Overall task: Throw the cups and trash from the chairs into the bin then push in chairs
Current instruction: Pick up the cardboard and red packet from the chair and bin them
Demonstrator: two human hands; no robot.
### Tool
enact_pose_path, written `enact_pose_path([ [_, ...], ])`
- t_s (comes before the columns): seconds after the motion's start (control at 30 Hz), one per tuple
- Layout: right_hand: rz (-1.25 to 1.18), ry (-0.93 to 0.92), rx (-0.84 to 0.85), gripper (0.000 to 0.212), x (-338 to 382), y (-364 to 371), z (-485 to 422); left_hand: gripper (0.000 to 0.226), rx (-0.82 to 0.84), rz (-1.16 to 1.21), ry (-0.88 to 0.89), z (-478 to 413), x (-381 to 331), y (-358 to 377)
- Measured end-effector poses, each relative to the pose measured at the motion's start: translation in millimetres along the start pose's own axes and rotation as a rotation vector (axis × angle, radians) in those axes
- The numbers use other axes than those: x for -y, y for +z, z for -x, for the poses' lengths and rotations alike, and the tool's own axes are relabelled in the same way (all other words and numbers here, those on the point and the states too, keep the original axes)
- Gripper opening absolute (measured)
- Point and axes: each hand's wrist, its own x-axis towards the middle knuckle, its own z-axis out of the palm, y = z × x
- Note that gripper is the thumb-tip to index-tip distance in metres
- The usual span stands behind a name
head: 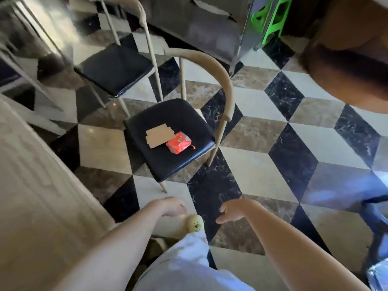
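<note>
Both hands hang idle at 6 o'clock, holding nothing. The left hand [174, 207] shows its back to the camera, fingers drooping in a loose curl toward the floor [262, 131]. The right hand [232, 211], just beside it but apart, has relaxed fingers bent slightly inward and the thumb pointing toward the left hand. Between and below them are a pale yellow shoe [195, 224] and light trousers [189, 263].

Sweeping from the left, a pale table [31, 185] fills the 8 o'clock side, its edge running diagonally. At 11 o'clock stands the far chair [115, 68], with a black seat and a curved tan backrest, close to a metal-legged counter. At the centre, well ahead of the hands, stands the near chair [159, 164], of the same make, its backrest arching toward 1 o'clock. It stands clear of the table.

On its seat lie the two bits of trash. A flat cardboard piece [158, 136] lies near the middle. A crumpled red wrapper [178, 143] lies against its right-hand corner, toward 4 o'clock of it, and seems to overlap it a little.

At 1 o'clock a bright green plastic frame [273, 19] stands behind a metal panel. A round brown table [346, 59] fills 2 o'clock. At 4 o'clock is a blurred blue shape [346, 192] that I cannot identify.
</note>
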Motion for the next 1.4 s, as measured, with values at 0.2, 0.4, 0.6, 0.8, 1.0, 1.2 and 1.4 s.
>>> enact_pose_path([
  [0.2, 0.154, -0.092, -0.018, 0.071, 9.0, -101.8, -40.1, 0.034, -0.105, 0.124, -0.062, -24.9, 24.3, -67.7],
  [0.4, 0.269, -0.161, -0.014, 0.064, 25.3, -192.9, -88.9, 0.044, -0.178, 0.338, -0.149, -42.4, 42.4, -112.5],
  [0.6, 0.408, -0.237, 0.016, 0.054, 45.8, -267.7, -154.2, 0.032, -0.212, 0.516, -0.273, -80.3, 59.1, -139.8],
  [0.8, 0.394, -0.223, 0.068, 0.051, 57.3, -314.1, -224.4, 0.030, -0.193, 0.562, -0.292, -136.2, 68.6, -164.3],
  [1.0, 0.248, -0.125, -0.141, 0.052, 58.9, -315.9, -302.8, 0.057, -0.516, 0.422, -0.410, -208.1, 100.5, -187.1],
  [1.2, 0.149, -0.123, -0.439, 0.072, 58.3, -264.4, -356.4, 0.067, -0.698, 0.321, -0.530, -270.6, 130.0, -179.5],
  [1.4, 0.055, -0.109, -0.583, 0.076, 62.7, -215.9, -373.2, 0.074, -0.805, 0.562, -0.666, -303.4, 142.7, -165.3],
])
